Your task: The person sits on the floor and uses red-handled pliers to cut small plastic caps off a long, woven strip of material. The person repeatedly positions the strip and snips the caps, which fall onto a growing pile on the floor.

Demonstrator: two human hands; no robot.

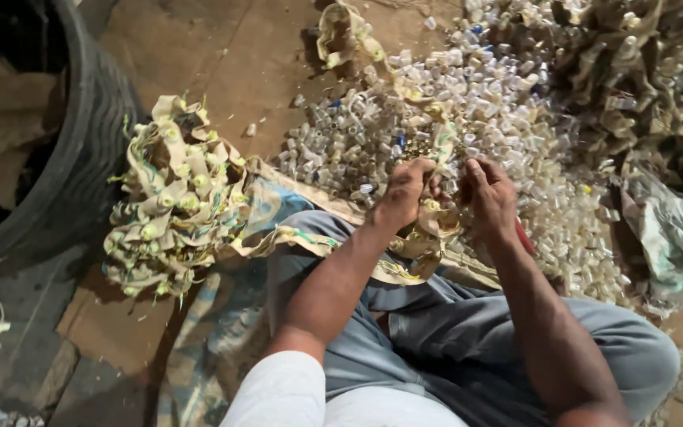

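I sit cross-legged on the floor in grey trousers. My left hand [405, 191] and my right hand [490, 196] are close together above my lap, both gripping a crumpled cream strip [428, 237] of sack-like material with green and yellow marks. The strip hangs down between my hands onto my knee. Just beyond my fingers spreads a pile of small clear and white plastic caps [468, 111], several of them blue.
A bundle of stripped cream strips [171, 198] lies at my left on a blue-patterned sack [270, 202]. A dark rubber tyre [81, 142] stands at the far left. A tall heap of strips with caps [642, 71] rises at the upper right. Bare brown floor shows at the top centre.
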